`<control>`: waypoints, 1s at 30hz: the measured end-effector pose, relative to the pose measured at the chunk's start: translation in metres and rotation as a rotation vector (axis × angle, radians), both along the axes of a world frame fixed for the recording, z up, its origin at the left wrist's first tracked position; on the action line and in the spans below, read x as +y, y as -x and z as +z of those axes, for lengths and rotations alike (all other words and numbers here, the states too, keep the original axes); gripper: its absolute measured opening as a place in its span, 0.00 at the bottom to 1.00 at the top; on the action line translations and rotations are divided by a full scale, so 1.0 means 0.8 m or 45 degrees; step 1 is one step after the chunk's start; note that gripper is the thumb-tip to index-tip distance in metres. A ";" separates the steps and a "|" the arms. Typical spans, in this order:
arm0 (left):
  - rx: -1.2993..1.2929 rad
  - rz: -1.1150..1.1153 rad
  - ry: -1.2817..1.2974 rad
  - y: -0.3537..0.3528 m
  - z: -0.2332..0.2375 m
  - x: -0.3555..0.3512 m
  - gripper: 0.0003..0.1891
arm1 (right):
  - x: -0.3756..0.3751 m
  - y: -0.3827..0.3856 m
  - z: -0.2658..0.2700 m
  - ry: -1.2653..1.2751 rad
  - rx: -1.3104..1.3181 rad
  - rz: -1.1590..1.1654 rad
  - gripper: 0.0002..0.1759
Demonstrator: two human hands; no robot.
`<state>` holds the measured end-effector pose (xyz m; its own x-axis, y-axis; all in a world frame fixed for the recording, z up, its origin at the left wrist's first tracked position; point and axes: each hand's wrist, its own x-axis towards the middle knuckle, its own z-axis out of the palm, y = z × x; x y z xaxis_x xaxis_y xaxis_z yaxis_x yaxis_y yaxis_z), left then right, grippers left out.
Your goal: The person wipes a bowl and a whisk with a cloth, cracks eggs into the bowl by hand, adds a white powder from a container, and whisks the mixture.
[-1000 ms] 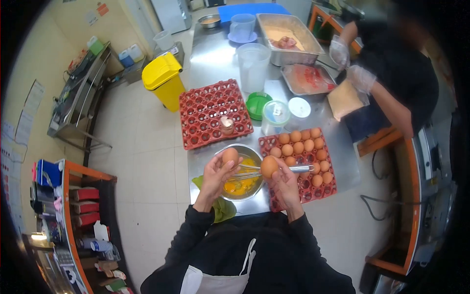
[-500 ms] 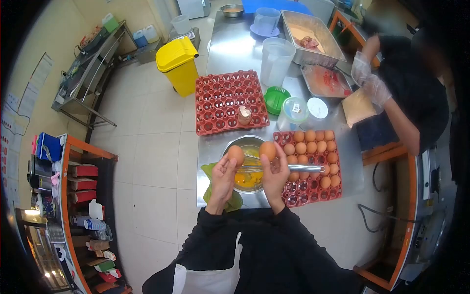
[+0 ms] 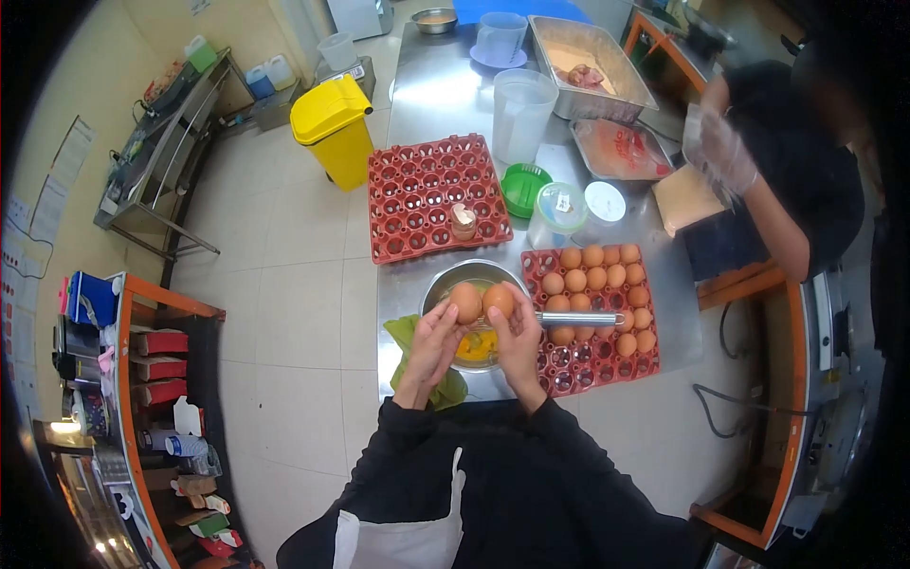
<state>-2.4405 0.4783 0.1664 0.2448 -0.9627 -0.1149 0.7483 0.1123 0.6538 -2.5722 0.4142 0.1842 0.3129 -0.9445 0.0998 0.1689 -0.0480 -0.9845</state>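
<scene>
A brown egg (image 3: 465, 302) is gripped in my left hand (image 3: 435, 343). My right hand (image 3: 518, 339) grips another brown egg (image 3: 499, 300), and the two eggs meet or nearly meet. Both are over a metal bowl (image 3: 432, 284) holding raw yolks (image 3: 477, 345). A whisk (image 3: 578, 320) rests in the bowl, its handle reaching right across a red egg tray (image 3: 595, 376) of brown eggs. Under my left wrist, a green cloth (image 3: 450, 388) lies beside the bowl.
Another red tray (image 3: 431, 211) holds broken shells (image 3: 464, 220). Behind stand a green container (image 3: 523, 190), lidded tubs (image 3: 559, 211), a clear jug (image 3: 522, 114) and a metal pan (image 3: 645, 97). At right, a co-worker's gloved hand (image 3: 718, 152) is above a tan packet (image 3: 684, 200).
My hands have brought the two eggs together over the bowl; they were apart before. The co-worker's gloved hands have shifted at the right.
</scene>
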 end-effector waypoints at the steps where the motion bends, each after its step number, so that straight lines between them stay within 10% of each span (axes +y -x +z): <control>1: 0.041 -0.023 0.018 -0.004 0.006 -0.001 0.22 | -0.008 0.002 -0.005 -0.031 -0.046 0.022 0.26; 4: 0.063 -0.083 -0.013 -0.019 0.004 0.001 0.21 | -0.035 0.028 -0.003 -0.605 -0.506 0.353 0.27; 8: -0.147 -0.232 -0.071 -0.031 0.005 0.000 0.21 | -0.060 0.026 0.047 0.155 0.322 0.673 0.24; 12: -0.455 -0.186 -0.206 -0.026 0.031 -0.001 0.20 | -0.073 0.024 0.043 0.219 0.351 0.722 0.22; 23: -1.542 0.171 -0.214 -0.013 0.041 -0.007 0.21 | -0.059 0.016 0.022 0.359 0.586 0.381 0.24; 30: -1.484 0.159 -0.304 -0.012 0.030 -0.008 0.20 | -0.047 0.011 0.030 0.439 0.809 0.304 0.23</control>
<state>-2.4309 0.4715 0.1904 0.4105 -0.9095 0.0654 -0.3159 -0.0746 0.9459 -2.5813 0.3764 0.2082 0.6007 -0.7919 0.1097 -0.3807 -0.4041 -0.8317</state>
